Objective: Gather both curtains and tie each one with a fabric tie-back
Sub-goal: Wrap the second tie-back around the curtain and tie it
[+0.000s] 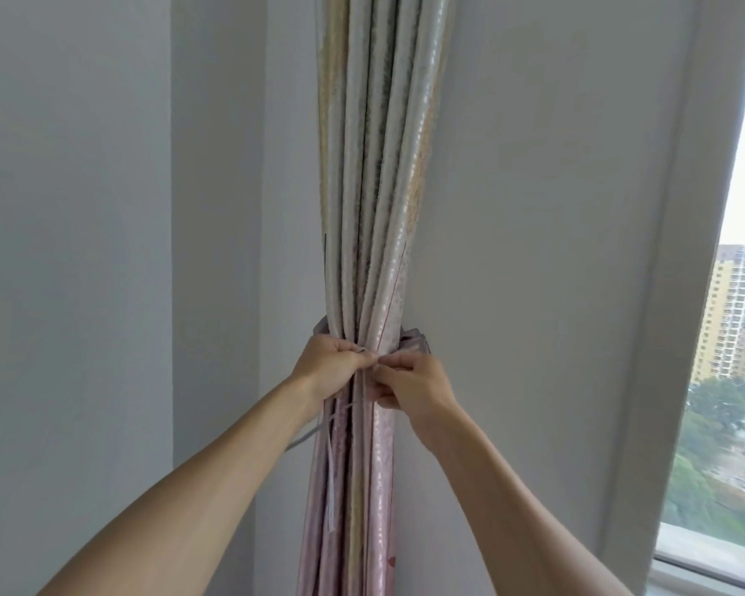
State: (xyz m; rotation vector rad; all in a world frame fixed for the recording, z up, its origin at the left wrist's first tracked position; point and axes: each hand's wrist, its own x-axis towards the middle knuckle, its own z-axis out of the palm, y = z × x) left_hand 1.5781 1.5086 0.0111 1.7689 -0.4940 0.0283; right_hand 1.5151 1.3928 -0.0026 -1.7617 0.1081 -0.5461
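Note:
A gathered curtain [375,174] of pale cream, gold and pink folds hangs in the room corner, pinched narrow at waist height. A pinkish fabric tie-back [413,342] wraps around it there, showing on both sides behind my hands. My left hand [330,365] and my right hand [413,387] meet in front of the bundle, each pinching a thin white string end of the tie-back. Loose string tails [331,479] dangle below my left hand, one trailing off to the left. The second curtain is out of view.
Grey-white walls [104,251] flank the curtain, with a wall corner just left of it. A window [732,380] with a white frame and sill lies at the right, showing buildings and trees outside.

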